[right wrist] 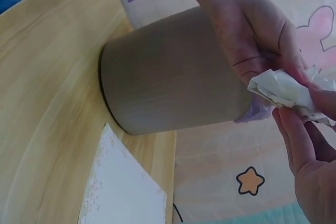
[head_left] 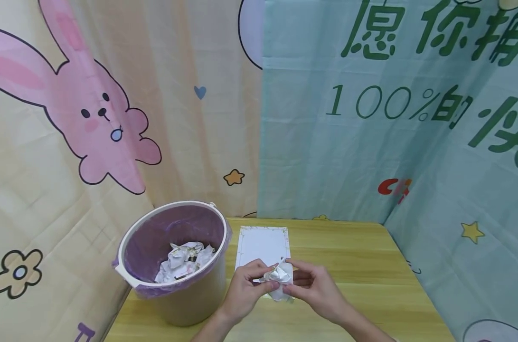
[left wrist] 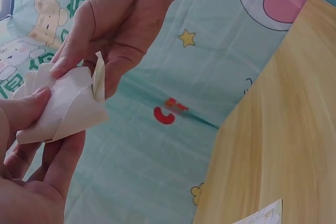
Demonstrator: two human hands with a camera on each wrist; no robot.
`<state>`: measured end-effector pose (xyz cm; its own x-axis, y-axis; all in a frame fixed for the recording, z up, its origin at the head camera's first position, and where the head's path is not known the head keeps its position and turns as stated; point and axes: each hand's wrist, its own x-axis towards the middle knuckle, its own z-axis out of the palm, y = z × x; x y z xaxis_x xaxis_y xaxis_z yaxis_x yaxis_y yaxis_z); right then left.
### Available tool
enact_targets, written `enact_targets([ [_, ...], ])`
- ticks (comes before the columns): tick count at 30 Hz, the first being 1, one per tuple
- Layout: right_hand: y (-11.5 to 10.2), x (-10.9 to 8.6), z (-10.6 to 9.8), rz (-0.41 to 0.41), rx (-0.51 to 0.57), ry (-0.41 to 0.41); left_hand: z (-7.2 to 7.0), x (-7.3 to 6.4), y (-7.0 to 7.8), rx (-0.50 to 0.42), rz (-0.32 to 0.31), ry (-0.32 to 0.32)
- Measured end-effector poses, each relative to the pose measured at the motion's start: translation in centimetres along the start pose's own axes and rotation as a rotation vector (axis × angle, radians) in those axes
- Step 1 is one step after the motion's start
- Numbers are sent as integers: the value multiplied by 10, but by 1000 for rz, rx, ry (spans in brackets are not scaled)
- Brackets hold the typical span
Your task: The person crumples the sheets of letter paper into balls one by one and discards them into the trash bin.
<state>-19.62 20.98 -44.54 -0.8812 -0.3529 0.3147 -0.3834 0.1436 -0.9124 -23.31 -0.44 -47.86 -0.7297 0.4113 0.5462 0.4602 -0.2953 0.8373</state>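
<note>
The fingers of both hands are drawn close on one crumpled white paper [head_left: 279, 276]: the left hand [head_left: 247, 288] pinches it from one side with its thumb on the near face, and the right hand [head_left: 316, 289] pinches it from the other, thumb and fingers likewise bent about its edge. Between the two sets of fingers the paper shows folded layers and a raised tip, and it is held up off the bench [head_left: 361, 280]. Just beyond the fingers, partly covered by them in the head view, a flat white sheet [head_left: 263, 243] with a patterned border lies on the bench. Left of the left fingers stands a bin [head_left: 194, 304] with a purple liner [head_left: 145, 251]; crumpled papers [head_left: 182, 261] lie inside. Well behind the fingers hang printed curtains [head_left: 310, 156], beige to the left and blue-green to the right.
</note>
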Motion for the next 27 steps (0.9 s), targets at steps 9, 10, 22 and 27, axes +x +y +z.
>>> enact_targets([
  [9, 7, 3, -1, 204, 350, 24, -8, 8, -7, -54, -103, -57],
  [10, 7, 3, -2, 232, 416, 32, -9, 7, -9, -67, -77, -85],
  [22, 1, -4, -5, 307, 739, -40, -1, 5, -3, -65, 207, -180],
  [27, -3, -5, 0, 303, 704, 0, 1, 7, -4, -77, 255, -165],
])
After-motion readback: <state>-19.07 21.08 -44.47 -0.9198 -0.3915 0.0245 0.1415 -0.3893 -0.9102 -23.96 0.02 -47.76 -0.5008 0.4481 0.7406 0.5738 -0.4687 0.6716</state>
